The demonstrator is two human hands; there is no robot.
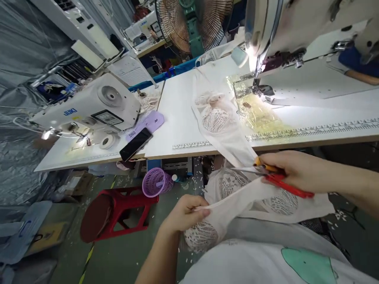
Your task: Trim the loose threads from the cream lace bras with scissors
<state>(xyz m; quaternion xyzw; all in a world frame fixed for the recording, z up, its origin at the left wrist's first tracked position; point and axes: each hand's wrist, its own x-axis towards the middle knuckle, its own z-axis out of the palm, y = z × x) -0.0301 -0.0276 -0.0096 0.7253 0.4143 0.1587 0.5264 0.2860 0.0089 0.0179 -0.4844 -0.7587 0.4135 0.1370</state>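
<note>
White fabric (237, 201) set with patterned lace lies gathered in a worker's lap, just below the front edge of the counter (177, 114), where we find the work apparently partway through. The left hand (189, 213) pinches one edge of the cloth between thumb and fingers. The right hand (291, 171) is closed around red-handled scissors (275, 180), their blades pointing left beside a white strip (237, 152) that runs down over the front edge. We cannot tell whether the blades are parted or have gone through any material.

Several lace panels (231, 183) already sit within the white cloth, so we judge a good share of the joining done. Another lace-and-white piece (216, 120) rests on the counter, reaching from the middle toward the front edge, and the strip seems to tie it to the bundle in the lap; we make out no cut along it, and so count that stretch as not yet parted. More pale lace (207, 57) lies near the back edge. Toward the counter's right end, a sewing machine (304, 23) stands lit, a clear yellow sheet (260, 114) beside its needle, and we see no hand at it.
</note>
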